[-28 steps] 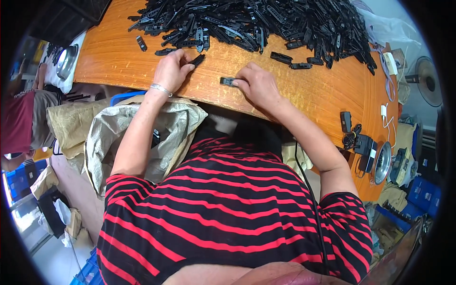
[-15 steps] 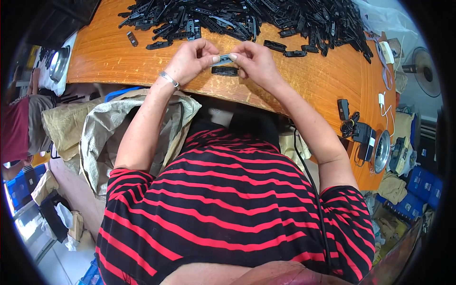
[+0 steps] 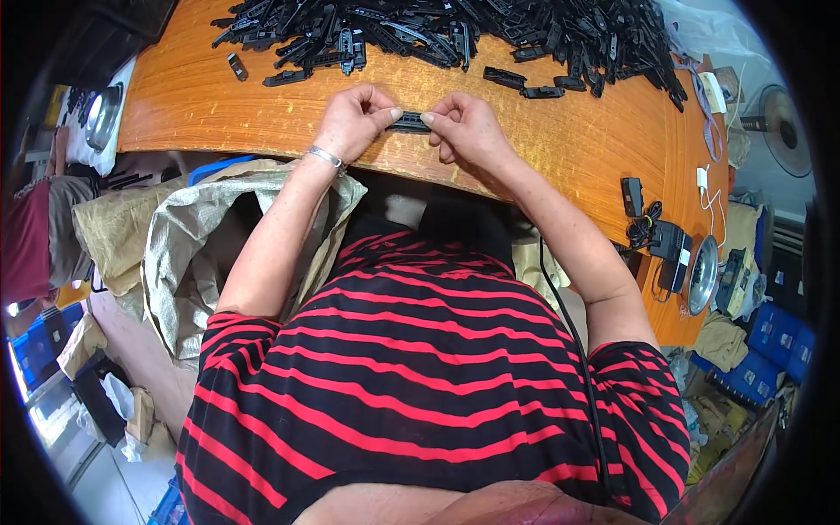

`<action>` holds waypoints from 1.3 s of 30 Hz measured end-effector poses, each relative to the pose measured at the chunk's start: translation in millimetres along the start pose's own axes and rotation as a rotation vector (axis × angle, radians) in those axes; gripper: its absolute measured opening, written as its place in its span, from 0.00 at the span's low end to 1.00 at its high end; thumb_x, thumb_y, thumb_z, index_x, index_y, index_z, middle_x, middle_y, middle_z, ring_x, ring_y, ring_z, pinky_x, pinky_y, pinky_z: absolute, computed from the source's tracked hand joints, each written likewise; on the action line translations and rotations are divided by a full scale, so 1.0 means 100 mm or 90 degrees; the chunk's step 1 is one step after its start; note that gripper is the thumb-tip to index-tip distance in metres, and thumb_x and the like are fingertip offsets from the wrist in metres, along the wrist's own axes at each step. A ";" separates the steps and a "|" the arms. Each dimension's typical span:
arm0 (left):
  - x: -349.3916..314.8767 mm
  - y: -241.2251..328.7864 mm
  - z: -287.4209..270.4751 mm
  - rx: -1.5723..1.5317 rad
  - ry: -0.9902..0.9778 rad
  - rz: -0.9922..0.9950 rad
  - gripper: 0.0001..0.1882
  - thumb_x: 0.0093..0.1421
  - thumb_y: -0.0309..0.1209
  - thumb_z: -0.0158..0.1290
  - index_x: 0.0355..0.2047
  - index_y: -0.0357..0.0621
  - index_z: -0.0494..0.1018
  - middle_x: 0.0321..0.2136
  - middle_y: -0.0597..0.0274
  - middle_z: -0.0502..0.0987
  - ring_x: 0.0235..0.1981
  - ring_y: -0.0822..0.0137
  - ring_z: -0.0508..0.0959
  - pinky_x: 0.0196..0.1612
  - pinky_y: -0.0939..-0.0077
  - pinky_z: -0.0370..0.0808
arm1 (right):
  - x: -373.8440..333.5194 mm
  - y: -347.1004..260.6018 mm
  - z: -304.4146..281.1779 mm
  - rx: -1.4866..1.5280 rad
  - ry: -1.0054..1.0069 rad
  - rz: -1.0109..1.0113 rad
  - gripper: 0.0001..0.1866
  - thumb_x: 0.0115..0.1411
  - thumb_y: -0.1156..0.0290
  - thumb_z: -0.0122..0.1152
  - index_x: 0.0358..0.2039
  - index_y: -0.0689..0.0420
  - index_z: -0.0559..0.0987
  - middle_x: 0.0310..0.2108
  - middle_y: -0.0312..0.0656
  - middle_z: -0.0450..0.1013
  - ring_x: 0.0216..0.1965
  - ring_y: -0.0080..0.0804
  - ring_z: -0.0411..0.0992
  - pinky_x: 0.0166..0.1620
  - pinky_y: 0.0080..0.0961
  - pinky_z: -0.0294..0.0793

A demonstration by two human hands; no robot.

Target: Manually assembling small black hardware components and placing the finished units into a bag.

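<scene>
I see the left hand (image 3: 352, 124) pinching one end of a thin black strip (image 3: 408, 122), thumb against fingers. The right hand (image 3: 470, 133) pinches the other end the same way. The strip is between the two hands, low over the wooden table (image 3: 262, 114). I can't tell if it touches the wood, or if it is one piece or two. Past both hands is a great big heap of black parts (image 3: 525, 35). Off to the left of the left hand lies a small black bit (image 3: 237, 67), all by itself. Some loose black pieces (image 3: 542, 92) lie past the right hand, a bit to its right. Closer to the person than the left hand, a pale sack (image 3: 166, 289) hangs open. Far right of the right hand is a silver bowl (image 3: 703, 276).
</scene>
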State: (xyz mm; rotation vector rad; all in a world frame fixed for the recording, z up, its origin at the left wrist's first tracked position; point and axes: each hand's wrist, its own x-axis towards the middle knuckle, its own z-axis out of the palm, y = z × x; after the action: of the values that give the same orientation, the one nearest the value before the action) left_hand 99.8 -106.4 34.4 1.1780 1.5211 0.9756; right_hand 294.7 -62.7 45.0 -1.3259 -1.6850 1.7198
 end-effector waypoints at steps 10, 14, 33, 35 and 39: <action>0.03 -0.08 0.00 0.053 -0.014 0.004 0.09 0.54 0.30 0.62 0.26 0.39 0.73 0.19 0.68 0.74 0.21 0.77 0.70 0.26 0.79 0.70 | 0.11 -0.21 -0.10 -0.182 -0.093 0.033 0.13 0.59 0.68 0.62 0.29 0.63 0.70 0.14 0.37 0.71 0.11 0.20 0.65 0.13 0.19 0.62; 0.03 -0.07 0.06 0.165 0.011 0.038 0.10 0.53 0.29 0.62 0.24 0.40 0.70 0.18 0.67 0.72 0.21 0.75 0.68 0.27 0.76 0.69 | 0.23 -0.16 -0.17 -0.261 -0.126 0.046 0.14 0.58 0.67 0.64 0.27 0.61 0.69 0.13 0.36 0.71 0.11 0.20 0.65 0.13 0.19 0.61; -1.65 0.55 -1.25 0.513 -0.058 0.006 0.09 0.46 0.22 0.59 0.27 0.38 0.70 0.26 0.55 0.71 0.27 0.55 0.73 0.32 0.67 0.70 | 0.03 -0.06 -0.92 -0.681 0.310 -0.282 0.13 0.53 0.69 0.63 0.40 0.55 0.75 0.39 0.44 0.72 0.38 0.49 0.73 0.40 0.40 0.73; -1.81 0.59 -1.35 0.607 -0.008 -0.088 0.10 0.45 0.22 0.60 0.30 0.39 0.72 0.28 0.51 0.73 0.32 0.48 0.74 0.35 0.60 0.71 | 0.14 0.01 -1.00 -0.707 0.312 -0.297 0.14 0.53 0.70 0.63 0.41 0.55 0.74 0.40 0.44 0.71 0.38 0.50 0.73 0.40 0.41 0.73; -1.58 0.59 -1.22 0.482 0.087 0.000 0.12 0.49 0.26 0.58 0.34 0.39 0.73 0.29 0.51 0.74 0.35 0.49 0.76 0.37 0.62 0.72 | 0.25 0.03 -0.94 -0.737 0.277 -0.280 0.13 0.52 0.69 0.64 0.38 0.56 0.74 0.36 0.45 0.71 0.36 0.50 0.73 0.37 0.41 0.72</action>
State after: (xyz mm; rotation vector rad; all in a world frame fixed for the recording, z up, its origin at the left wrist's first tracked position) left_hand 8.9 -253.0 150.9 1.6449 2.0887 0.4763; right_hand 360.8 8.7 49.9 -1.3854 -2.4850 0.0777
